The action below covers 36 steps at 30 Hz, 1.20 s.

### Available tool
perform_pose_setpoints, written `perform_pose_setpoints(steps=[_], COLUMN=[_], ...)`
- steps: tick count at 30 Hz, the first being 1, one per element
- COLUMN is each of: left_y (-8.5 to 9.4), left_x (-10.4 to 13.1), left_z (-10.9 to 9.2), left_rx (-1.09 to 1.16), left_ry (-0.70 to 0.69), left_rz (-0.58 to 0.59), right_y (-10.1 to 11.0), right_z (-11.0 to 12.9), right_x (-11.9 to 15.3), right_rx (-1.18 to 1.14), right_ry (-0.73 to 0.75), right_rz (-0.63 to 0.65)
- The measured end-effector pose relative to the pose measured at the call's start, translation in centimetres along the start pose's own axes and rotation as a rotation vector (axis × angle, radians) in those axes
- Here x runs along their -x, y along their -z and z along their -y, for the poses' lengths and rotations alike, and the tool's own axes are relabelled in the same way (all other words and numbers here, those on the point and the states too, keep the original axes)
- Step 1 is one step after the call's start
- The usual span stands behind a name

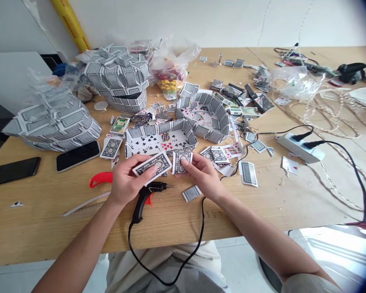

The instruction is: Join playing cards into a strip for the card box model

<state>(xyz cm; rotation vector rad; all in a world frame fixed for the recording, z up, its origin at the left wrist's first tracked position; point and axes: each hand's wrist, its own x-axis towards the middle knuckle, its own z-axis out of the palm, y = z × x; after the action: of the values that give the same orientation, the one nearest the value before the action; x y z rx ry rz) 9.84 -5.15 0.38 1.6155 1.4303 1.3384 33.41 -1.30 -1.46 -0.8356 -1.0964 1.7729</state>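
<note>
My left hand (127, 179) pinches a patterned playing card (151, 167) between thumb and fingers, tilted up to the right. Close beside it, my right hand (203, 174) grips a smaller-looking card piece (179, 163) with the thumb on its patterned face. A box tray made of cards (129, 140) lies just beyond both hands, with clubs and hearts on its floor. Behind it to the right sits a second card tray (224, 122). Below the hands lies a black glue gun (139, 205), its nozzle pointing right. A folded card (191, 193) rests near my right wrist.
Two phones (77, 156) and a red-handled tool (101, 178) are on the left. Lidded card boxes (117, 75) stand behind. Loose cards (248, 173) lie to the right, near a white power strip (301, 148). A black cord (202, 221) loops over the front edge.
</note>
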Motion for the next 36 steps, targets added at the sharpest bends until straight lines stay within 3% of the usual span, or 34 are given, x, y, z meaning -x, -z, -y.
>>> perform_pose_setpoints(steps=[8,17,26,36], left_y=[0.4,1.0,1.4,1.8], left_x=[-0.4,-0.8,-1.1,-1.5], left_z=[-0.5,-0.6,-0.7,-0.3], left_rx=[0.000,-0.067,-0.207,-0.197], left_ry=[0.034,-0.041,-0.249,-0.193], left_rz=[0.259,0.358,0.409,0.525], right_y=[-0.3,-0.4,-0.6,-0.5], right_z=[0.6,0.6,0.6,0.0], right_x=[0.4,0.6,0.7,0.8], right_rx=[0.104,0.142,0.179,0.209], right_ry=[0.046,0.061,0.071,0.036], right_rz=[0.012,0.053,0.048,0.082])
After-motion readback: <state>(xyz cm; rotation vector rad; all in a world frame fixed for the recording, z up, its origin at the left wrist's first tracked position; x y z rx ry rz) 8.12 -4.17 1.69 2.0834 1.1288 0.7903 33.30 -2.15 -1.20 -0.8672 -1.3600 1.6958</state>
